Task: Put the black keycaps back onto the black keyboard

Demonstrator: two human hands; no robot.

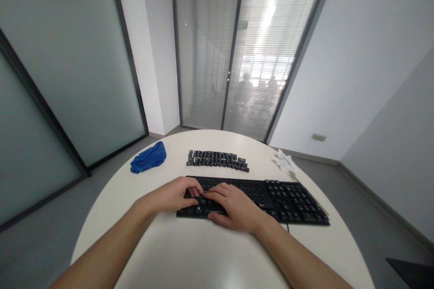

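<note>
A black keyboard (pixel 298 203) lies across the round white table, with keycaps in place on its right part and bare sockets over much of its left and middle. My left hand (pixel 178 195) rests at the keyboard's left end, fingers curled and pressed together over the lower-left keys. From the right, my right hand (pixel 233 205) reaches over the same area, its fingertips close to the left ones and its thumb at the front edge. Whatever the fingertips hold, if anything, is hidden. Behind the keyboard, loose black keycaps (pixel 217 159) stand in rows.
A blue cloth (pixel 149 157) lies at the table's back left. White crumpled tissue (pixel 284 162) sits at the back right, near a thin flat object along the keyboard's right side. The round table (pixel 190 253) has its far edge near a glass partition. A cable runs out at the keyboard's front.
</note>
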